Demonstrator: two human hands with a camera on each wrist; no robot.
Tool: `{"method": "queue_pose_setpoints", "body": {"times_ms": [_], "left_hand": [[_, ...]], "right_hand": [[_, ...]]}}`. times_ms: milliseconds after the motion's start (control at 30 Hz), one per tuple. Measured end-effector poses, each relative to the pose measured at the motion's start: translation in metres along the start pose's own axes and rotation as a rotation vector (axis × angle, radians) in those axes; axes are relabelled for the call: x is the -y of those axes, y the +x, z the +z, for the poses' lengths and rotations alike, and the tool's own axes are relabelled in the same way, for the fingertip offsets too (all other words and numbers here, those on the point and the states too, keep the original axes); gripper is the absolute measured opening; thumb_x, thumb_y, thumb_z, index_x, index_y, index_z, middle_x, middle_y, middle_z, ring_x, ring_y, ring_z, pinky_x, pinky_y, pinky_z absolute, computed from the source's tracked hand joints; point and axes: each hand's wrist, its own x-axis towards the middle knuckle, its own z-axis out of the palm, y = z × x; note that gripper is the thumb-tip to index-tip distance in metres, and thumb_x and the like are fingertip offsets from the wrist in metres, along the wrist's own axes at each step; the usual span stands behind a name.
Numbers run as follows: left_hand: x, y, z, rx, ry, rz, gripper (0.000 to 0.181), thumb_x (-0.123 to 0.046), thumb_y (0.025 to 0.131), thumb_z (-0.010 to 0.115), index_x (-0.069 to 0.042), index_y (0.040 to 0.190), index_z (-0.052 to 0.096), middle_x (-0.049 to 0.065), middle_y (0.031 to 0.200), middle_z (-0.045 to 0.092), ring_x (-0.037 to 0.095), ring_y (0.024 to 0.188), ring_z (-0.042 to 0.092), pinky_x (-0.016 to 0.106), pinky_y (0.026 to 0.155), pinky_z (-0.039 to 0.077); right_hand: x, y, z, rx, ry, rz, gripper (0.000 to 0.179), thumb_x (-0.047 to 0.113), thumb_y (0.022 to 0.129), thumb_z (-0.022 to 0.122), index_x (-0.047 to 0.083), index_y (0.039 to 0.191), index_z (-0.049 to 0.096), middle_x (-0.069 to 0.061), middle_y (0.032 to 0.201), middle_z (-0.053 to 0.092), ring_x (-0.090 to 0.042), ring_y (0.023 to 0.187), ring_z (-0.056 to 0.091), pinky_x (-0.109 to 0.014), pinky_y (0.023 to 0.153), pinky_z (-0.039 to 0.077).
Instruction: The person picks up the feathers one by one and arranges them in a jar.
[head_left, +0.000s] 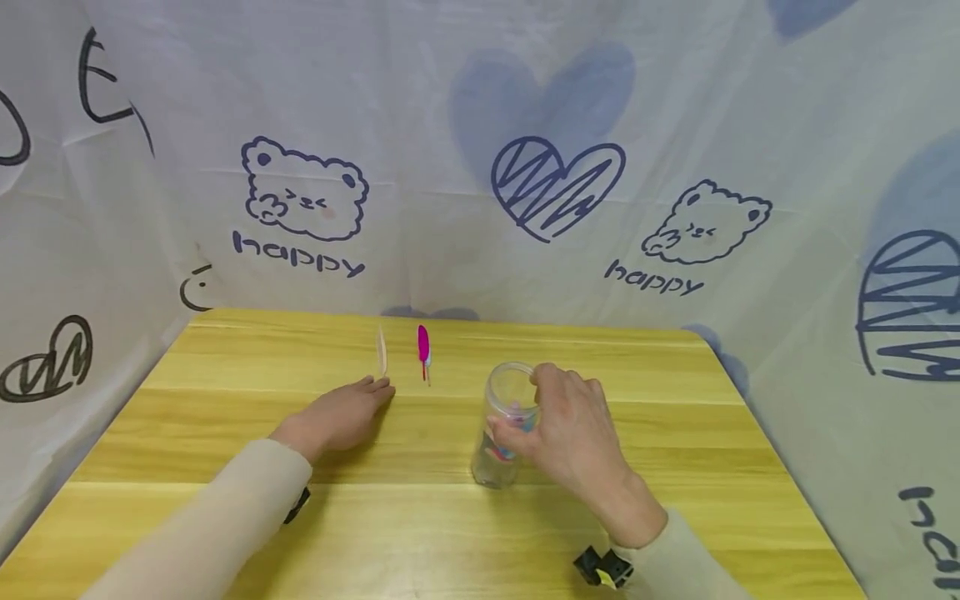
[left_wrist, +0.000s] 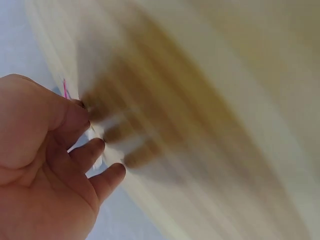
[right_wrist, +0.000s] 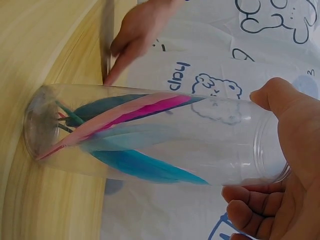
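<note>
A clear plastic jar (head_left: 491, 471) stands upright on the table, its mouth uncovered. My right hand (head_left: 573, 425) holds it round the rim, thumb on one side and fingers on the other. Through its wall in the right wrist view show several feathers, among them a bright blue feather (right_wrist: 150, 169) and a pink one (right_wrist: 117, 121). My left hand (head_left: 341, 421) reaches over the table, fingertips at the lower end of a white feather (head_left: 382, 354). Whether thumb and finger pinch its quill is hidden. Just right lies a magenta feather (head_left: 423, 343), with a pale feather partly under it.
The wood-grain table (head_left: 405, 533) ends at a hanging white cloth (head_left: 427, 242) printed with hearts, bears and words. That cloth also closes off the left and right sides. Both sleeves carry a dark wrist device (head_left: 602, 568).
</note>
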Motion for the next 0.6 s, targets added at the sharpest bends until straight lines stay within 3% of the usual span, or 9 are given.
{"method": "queue_pose_setpoints", "body": {"times_ms": [133,300,433,600], "left_hand": [[0.016,-0.027,0.000,-0.031,-0.024,0.025,0.045,-0.002,0.106,0.045,-0.001,0.150,0.056,0.019,0.158,0.052,0.045,0.147,0.046,0.058,0.119,0.038],[0.035,-0.050,-0.004,-0.050,-0.068,0.080,0.048,0.006,0.095,0.055,-0.012,0.136,0.072,0.009,0.144,0.067,0.044,0.138,0.057,0.061,0.112,0.044],[0.044,-0.061,-0.007,-0.044,-0.088,0.093,0.037,0.001,0.098,0.060,-0.021,0.119,0.081,0.003,0.132,0.075,0.041,0.131,0.063,0.060,0.107,0.049],[0.044,-0.062,-0.007,-0.073,-0.107,0.035,0.023,-0.007,0.100,0.066,-0.020,0.110,0.082,0.003,0.119,0.078,0.036,0.119,0.071,0.055,0.101,0.055]], "right_hand": [[0.000,0.000,0.001,-0.017,-0.005,-0.014,0.065,0.056,0.074,0.090,0.008,0.102,0.058,0.001,0.080,0.059,-0.018,0.072,0.054,-0.035,0.072,0.039],[-0.002,-0.001,0.002,-0.029,-0.012,-0.022,0.065,0.056,0.074,0.091,0.007,0.102,0.058,0.000,0.079,0.059,-0.019,0.072,0.055,-0.036,0.072,0.040],[-0.002,0.000,0.002,-0.014,-0.010,-0.005,0.065,0.057,0.074,0.090,0.007,0.102,0.058,0.001,0.079,0.058,-0.019,0.072,0.055,-0.037,0.072,0.041],[-0.002,0.001,0.002,-0.011,-0.019,-0.007,0.067,0.058,0.075,0.089,0.006,0.105,0.060,-0.001,0.082,0.061,-0.019,0.073,0.056,-0.037,0.071,0.043]]}}
